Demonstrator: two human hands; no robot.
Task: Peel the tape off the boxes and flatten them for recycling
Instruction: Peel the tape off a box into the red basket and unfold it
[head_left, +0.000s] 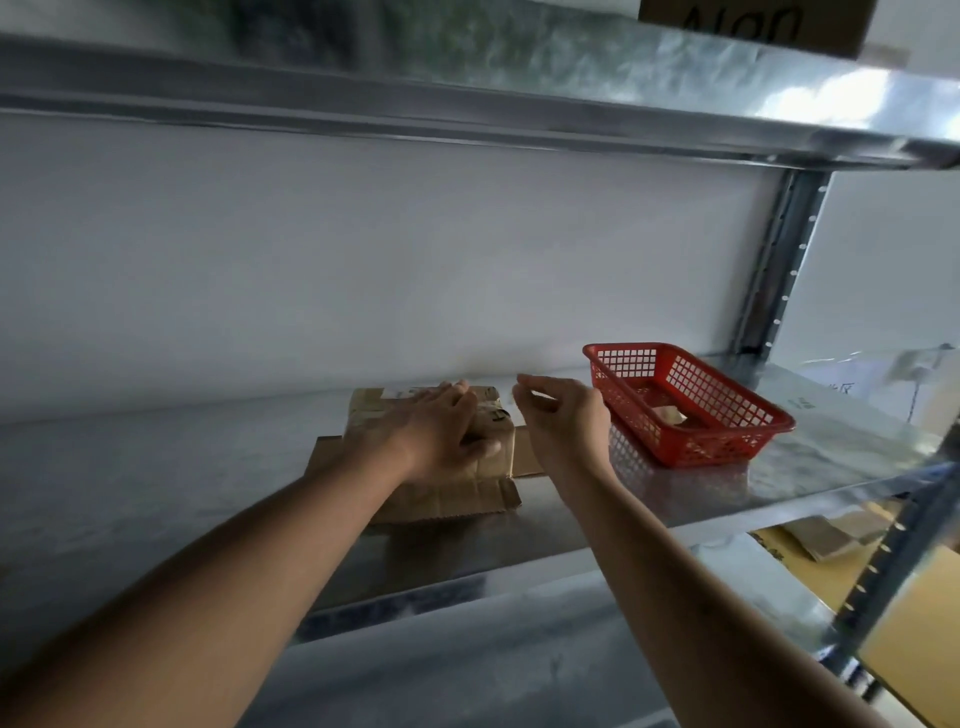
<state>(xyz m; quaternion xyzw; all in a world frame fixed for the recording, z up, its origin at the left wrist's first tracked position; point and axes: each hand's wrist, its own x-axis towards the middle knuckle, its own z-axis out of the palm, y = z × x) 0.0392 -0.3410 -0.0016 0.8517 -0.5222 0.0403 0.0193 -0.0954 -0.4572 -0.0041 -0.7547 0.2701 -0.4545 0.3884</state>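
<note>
While your left hand (441, 431) pressed flat on the cardboard box (485, 415), fingers straight, it lay nearer. Your right hand (563, 421) hovered just right of it, fingers loosely curled, holding nothing clearly visible.

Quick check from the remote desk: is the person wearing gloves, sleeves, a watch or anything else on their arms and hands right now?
Nothing is worn. The left hand and right hand are bare, without gloves, and no rings show. Both forearms are uncovered as far as the frame shows, with no sleeve, watch or wristband in view.
</note>
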